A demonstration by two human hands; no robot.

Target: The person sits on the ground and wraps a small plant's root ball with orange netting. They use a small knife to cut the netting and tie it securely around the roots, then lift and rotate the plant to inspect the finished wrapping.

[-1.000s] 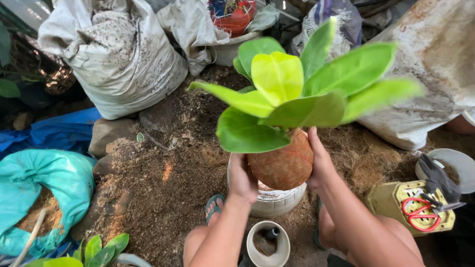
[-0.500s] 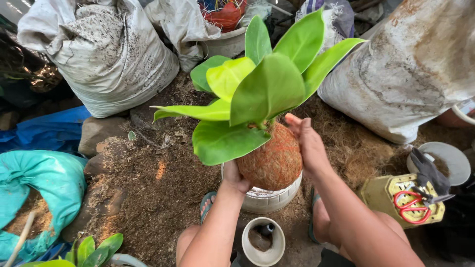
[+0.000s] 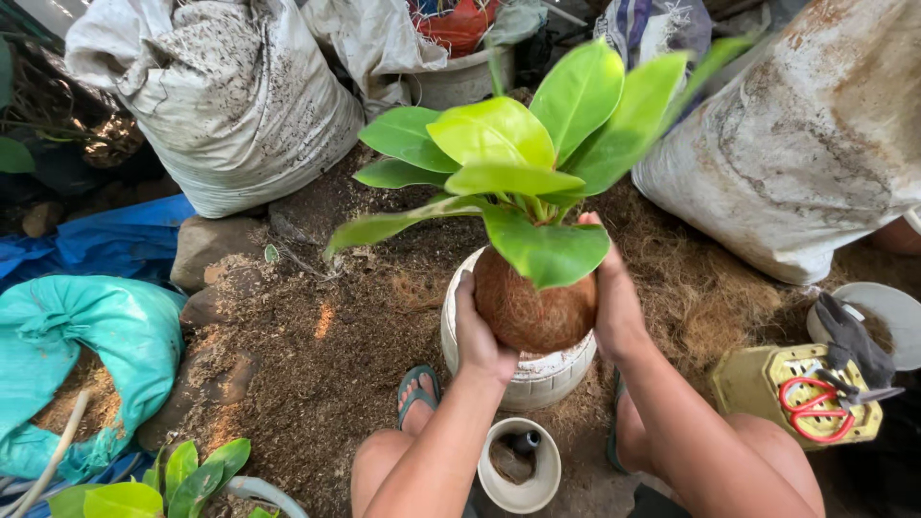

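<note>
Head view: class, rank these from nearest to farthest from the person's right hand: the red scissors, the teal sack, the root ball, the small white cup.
From the right hand:
1. Root ball: touching, held between both hands.
2. Small white cup: below, between the knees.
3. Red scissors: lower right, on a yellow crate.
4. Teal sack: far left.

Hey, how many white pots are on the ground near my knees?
2: a large white pot under the root ball both hands hold, and a small white pot between the knees. Others may be hidden.

Root ball [image 3: 532,307] top hidden under leaves [image 3: 518,163] — upper leaf tips blurred, right sack [image 3: 815,144] cut off.
</note>
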